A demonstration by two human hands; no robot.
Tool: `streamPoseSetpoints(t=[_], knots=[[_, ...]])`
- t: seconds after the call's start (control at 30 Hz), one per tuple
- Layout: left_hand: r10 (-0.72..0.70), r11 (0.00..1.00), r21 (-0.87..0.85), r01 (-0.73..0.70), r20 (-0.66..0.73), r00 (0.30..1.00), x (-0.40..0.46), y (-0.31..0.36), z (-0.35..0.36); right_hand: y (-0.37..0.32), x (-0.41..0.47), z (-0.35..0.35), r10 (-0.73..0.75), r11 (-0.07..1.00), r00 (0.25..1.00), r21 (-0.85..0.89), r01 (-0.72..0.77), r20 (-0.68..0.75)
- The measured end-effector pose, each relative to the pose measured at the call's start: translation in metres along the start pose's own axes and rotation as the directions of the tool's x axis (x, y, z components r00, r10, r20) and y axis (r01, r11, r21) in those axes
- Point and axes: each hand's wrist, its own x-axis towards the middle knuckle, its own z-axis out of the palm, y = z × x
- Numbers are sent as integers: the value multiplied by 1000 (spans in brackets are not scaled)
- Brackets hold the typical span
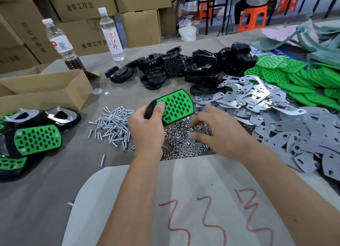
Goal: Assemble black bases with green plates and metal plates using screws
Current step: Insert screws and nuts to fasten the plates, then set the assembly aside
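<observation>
One black base (pixel 151 108) with green plate (pixel 175 107) gripped by left hand (pixel 145 129); right hand (pixel 211 128) fingers loosely spread over nuts (pixel 184 144).

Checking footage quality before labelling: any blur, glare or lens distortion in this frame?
Head view: even, soft lighting with faint shadows; right hand fingers smeared by motion over the nuts; left hand and the held base sharp; wide-angle bending at the edges; mild glare on metal plates.

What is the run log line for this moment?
left hand: grips black base with green perforated plate | right hand: over silver nut pile
</observation>
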Motion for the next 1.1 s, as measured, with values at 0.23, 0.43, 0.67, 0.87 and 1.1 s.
streamPoseSetpoints(t=[0.23,0.43,0.67,0.87,1.1], knots=[[-91,995,-53,88,-57,994,0,1,0,-5,-3,-2,33,975,985,224,6,-170],[-128,960,-263,93,-121,984,1,12,-1,3,-1,-4,154,964,930,259,-67,-334],[-191,932,-337,130,-155,969,6,16,-10,-24,-3,9,-205,977,959,24,213,-195],[-227,932,-334,137,-246,942,13,16,-19,-70,4,42,-328,935,944,-131,330,39],[-216,940,-319,124,-270,938,15,15,-23,-58,4,33,-282,959,957,24,281,66]])
